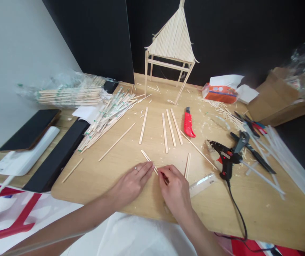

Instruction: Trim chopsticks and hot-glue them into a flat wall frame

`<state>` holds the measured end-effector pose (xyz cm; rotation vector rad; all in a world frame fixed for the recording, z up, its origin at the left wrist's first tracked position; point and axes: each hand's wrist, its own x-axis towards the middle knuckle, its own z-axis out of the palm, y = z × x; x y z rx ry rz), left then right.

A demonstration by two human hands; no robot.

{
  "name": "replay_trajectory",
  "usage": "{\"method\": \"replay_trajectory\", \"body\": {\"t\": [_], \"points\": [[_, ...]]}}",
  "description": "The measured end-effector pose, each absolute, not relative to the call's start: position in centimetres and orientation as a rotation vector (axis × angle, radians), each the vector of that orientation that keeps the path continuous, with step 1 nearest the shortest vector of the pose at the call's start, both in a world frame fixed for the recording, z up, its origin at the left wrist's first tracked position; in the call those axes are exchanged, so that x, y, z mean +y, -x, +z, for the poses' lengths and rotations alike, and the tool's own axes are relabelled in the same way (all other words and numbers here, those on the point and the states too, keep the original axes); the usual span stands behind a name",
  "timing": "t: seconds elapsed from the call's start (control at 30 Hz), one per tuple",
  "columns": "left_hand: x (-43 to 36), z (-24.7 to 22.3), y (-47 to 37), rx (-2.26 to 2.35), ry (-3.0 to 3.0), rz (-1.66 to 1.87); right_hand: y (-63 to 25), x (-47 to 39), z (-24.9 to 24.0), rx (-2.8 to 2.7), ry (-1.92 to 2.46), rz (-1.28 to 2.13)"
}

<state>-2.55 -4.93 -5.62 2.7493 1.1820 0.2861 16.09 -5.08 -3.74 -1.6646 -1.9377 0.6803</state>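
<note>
A pair of wooden chopsticks lies slanted on the table in front of me. My left hand steadies it, fingers together and fingertips pressed on the wood. On the near end of the pair, my right hand is closed in a pinch; its fingers hide that end. Just right of this hand lie another chopstick pair and a clear ruler, partly covered by the hand. Further back, several chopstick pairs are laid out near a red utility knife.
A stick-built model house stands at the back. Wrapped chopsticks pile up at left. At right are a glue gun with a trailing cord, pliers, clear glue sticks, a tissue pack and a cardboard box.
</note>
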Motion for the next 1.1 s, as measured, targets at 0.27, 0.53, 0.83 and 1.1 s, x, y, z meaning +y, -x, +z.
{"method": "replay_trajectory", "body": {"t": [0.27, 0.53, 0.83, 1.1], "points": [[-4.5, -5.4, 2.7, 1.107, -2.795, 0.318, -16.1, -4.8, -3.6, -1.911, 1.658, 0.754], [-4.1, -5.5, 2.9, 1.056, -2.813, 0.285, -20.4, -3.7, -1.9, -1.788, 1.681, 0.827], [-4.1, -5.6, 2.9, 1.045, -2.84, 0.267, -22.0, -7.5, -1.8, -1.948, 1.661, 0.977], [-4.0, -5.6, 2.9, 1.03, -2.926, 0.262, -20.8, -9.0, -2.9, -2.134, 1.676, 0.597]]}}
